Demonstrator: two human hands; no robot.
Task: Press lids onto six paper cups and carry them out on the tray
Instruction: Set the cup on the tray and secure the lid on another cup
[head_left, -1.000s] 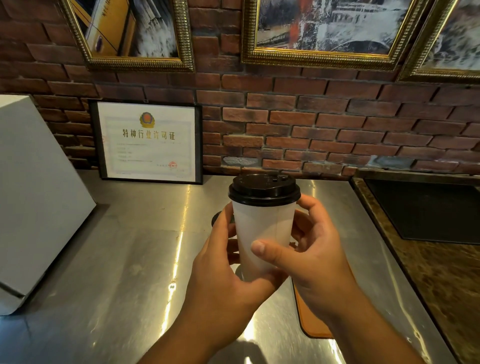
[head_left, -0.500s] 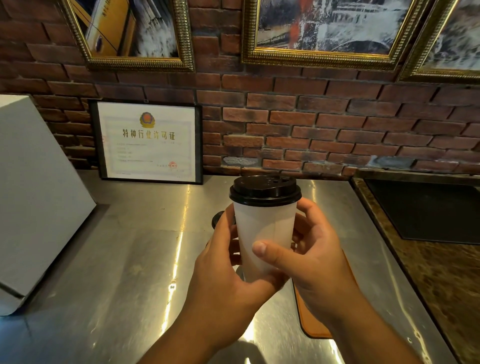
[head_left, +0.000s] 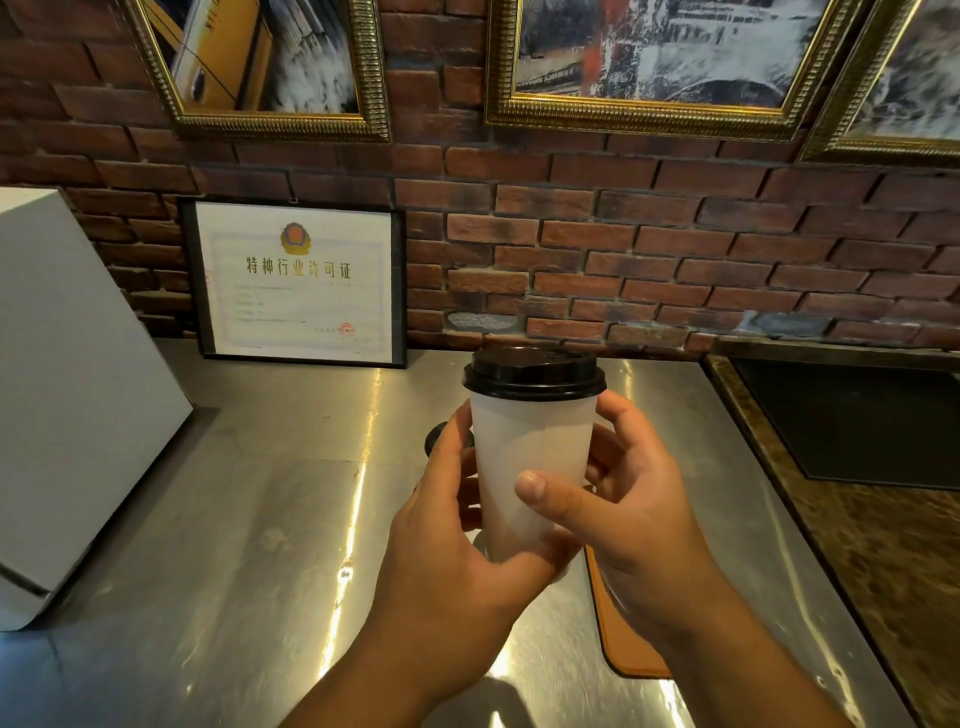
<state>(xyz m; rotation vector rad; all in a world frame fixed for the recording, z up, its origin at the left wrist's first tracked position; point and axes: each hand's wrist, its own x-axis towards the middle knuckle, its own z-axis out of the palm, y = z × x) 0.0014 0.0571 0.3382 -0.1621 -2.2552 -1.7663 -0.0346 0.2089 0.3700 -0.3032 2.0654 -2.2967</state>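
Above the steel table (head_left: 234, 519): one white paper cup (head_left: 532, 467), black lid (head_left: 534, 370) seated, clasped between left hand (head_left: 452, 551) and right hand (head_left: 634, 499). Orange tray (head_left: 623, 639) edge beneath; other five cups unseen, carrying pending.

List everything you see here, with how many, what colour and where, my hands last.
Paper cup: one, white, held upright above the counter.
Lid: one, black, on the cup.
Tray: one, orange-brown, edge showing under the right hand.
Counter: one, steel.
Framed certificate: one, white in black frame, leaning on the brick wall.
Box: one, white, far left.
Pictures: three, gold frames, on the wall.
Left hand: grip on cup.
Right hand: grip on cup.
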